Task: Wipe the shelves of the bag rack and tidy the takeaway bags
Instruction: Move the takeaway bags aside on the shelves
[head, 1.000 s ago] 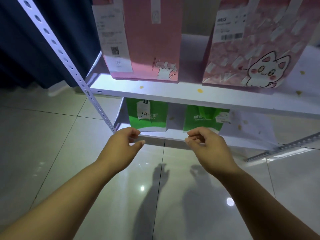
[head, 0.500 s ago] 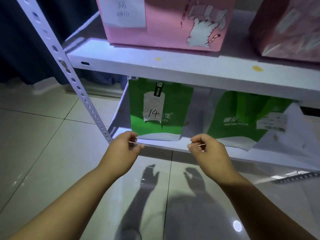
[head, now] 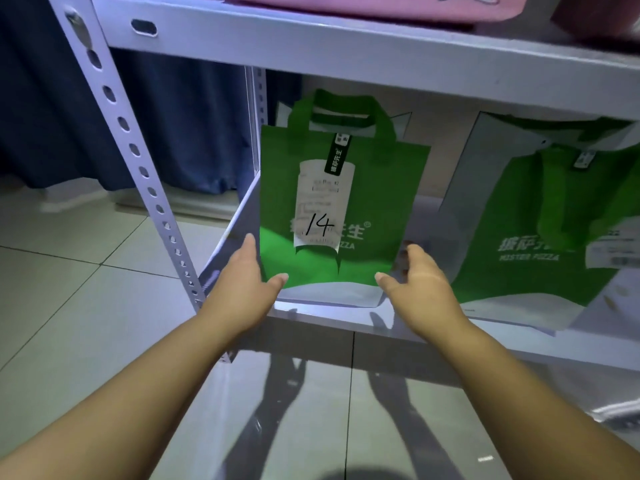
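Note:
A green takeaway bag (head: 374, 188) with a receipt marked "14" stands upright at the left end of the white bottom shelf (head: 329, 317) of the rack. My left hand (head: 242, 282) clasps its lower left corner, thumb on the front and fingers along the side. At the lower right corner my right hand (head: 419, 282) does the same, its fingers behind the bag's edge. A second green bag (head: 540, 237) leans to the right of it on the same shelf.
The upper shelf (head: 346, 46) runs close above the bags and carries a pink bag (head: 346, 5). A perforated white upright (head: 138, 161) stands to the left. Behind hangs a dark blue curtain (head: 173, 116). Glossy floor tiles (head: 86, 306) lie below.
The view has dropped and closed in on the bottom shelf. Both hands went from loosely curled in front of the shelf edge to spread around the lower corners of bag 14.

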A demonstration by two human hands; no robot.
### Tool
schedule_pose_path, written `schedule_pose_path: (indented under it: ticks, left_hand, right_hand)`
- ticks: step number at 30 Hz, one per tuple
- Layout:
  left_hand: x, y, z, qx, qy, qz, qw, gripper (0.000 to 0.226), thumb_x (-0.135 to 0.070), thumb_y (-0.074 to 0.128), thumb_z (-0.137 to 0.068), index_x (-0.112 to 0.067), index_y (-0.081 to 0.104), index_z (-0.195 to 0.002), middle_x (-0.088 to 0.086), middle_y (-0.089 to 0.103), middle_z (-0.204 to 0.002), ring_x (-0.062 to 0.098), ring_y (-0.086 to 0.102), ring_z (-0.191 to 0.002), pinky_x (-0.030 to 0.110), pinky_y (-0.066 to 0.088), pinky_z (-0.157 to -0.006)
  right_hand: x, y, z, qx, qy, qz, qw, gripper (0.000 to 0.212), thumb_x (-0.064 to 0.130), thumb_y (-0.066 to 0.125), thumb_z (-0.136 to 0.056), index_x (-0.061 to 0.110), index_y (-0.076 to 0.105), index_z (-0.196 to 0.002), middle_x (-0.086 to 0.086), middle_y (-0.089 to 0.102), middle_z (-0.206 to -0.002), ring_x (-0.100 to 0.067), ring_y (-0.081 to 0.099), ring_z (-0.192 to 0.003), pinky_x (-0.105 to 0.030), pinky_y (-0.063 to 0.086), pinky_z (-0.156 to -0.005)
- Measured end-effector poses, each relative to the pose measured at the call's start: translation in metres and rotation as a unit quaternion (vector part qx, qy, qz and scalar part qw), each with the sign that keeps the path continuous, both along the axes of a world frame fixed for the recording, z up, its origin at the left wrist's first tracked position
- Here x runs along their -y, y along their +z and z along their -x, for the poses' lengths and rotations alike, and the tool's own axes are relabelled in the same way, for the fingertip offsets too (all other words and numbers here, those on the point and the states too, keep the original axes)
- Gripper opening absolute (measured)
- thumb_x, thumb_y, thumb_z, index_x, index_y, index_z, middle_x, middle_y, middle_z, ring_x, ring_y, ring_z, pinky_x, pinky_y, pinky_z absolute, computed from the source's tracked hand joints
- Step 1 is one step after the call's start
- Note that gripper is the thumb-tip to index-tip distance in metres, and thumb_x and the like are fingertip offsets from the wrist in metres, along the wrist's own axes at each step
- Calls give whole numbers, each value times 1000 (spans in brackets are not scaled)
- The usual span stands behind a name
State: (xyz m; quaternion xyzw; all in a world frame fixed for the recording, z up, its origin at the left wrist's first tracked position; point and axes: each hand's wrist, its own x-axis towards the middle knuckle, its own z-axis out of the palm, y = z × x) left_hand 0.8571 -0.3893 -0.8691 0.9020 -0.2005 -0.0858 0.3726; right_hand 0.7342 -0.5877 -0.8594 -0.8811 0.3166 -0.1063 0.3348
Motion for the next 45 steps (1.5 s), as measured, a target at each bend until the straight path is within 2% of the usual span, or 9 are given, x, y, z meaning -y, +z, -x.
schedule_pose_path:
  ticks: [4,9,16,24,30,35,38,42,45]
  left_hand:
    - [5,3,-2,-6,-26,56,998,42,-23,63,-85,-27,44,-123,-3,58,-121,16,55,-104,25,37,-80]
    - [4,2,-10,-24,-40,33,998,59,-29,61,-86,-20,34,-138,2,48,-137,23,50,-121,40,40,-102]
    - [-3,1,0,10,-6,71,997,54,-24,67,-81,-29,42,-129,2,48,-130,20,51,-115,43,44,-98]
    - [19,6,52,91,-8,66,994,38,-24,68,-82,-19,54,-117,1,52,-115,13,53,-98,35,48,-86]
    - [80,9,95,61,-122,59,989,21,-23,67,-82,-24,59,-101,-6,58,-99,3,56,-86,22,42,-74]
    - [136,16,113,62,-171,36,983,29,-25,66,-83,-18,58,-111,-3,59,-97,10,59,-83,24,43,-76]
    - [165,19,118,68,-177,28,981,46,-27,65,-84,-16,50,-126,2,55,-116,14,60,-91,25,43,-82]
    - [193,19,124,78,-171,-1,982,65,-33,61,-87,-12,32,-141,9,41,-140,25,47,-123,35,38,-102]
    - [206,17,131,73,-182,-13,980,58,-35,60,-86,-17,36,-136,7,47,-135,26,48,-120,32,38,-92]
  right_hand:
    - [2,-2,-10,3,-17,-46,999,50,29,59,-89,16,38,-132,-7,52,-131,-27,51,-116,-37,43,-93]
    - [4,-1,-12,24,-27,-59,998,39,29,61,-88,21,45,-123,-3,58,-120,-21,54,-99,-28,38,-79]
    - [2,1,-2,35,-11,-27,999,46,31,63,-86,18,46,-127,-1,57,-121,-20,54,-108,-30,43,-86]
    - [22,19,53,133,-11,-28,991,9,21,63,-88,30,60,-88,18,62,-84,9,56,-79,-2,40,-65]
    - [62,19,110,142,-59,0,988,7,22,63,-87,29,61,-87,19,62,-81,4,58,-80,-9,41,-65]
    - [105,12,151,140,-155,12,978,6,20,62,-87,26,60,-86,13,62,-79,-6,59,-78,-19,43,-64]
    - [130,7,167,143,-217,-1,966,10,20,62,-86,23,58,-95,6,63,-89,-17,61,-87,-26,43,-72]
    - [159,-1,175,112,-241,-40,963,49,24,63,-87,12,44,-131,-3,51,-130,-23,52,-117,-32,41,-92]
    - [172,-3,170,68,-212,-61,973,62,25,61,-89,12,32,-142,-4,38,-145,-26,42,-129,-35,36,-100]
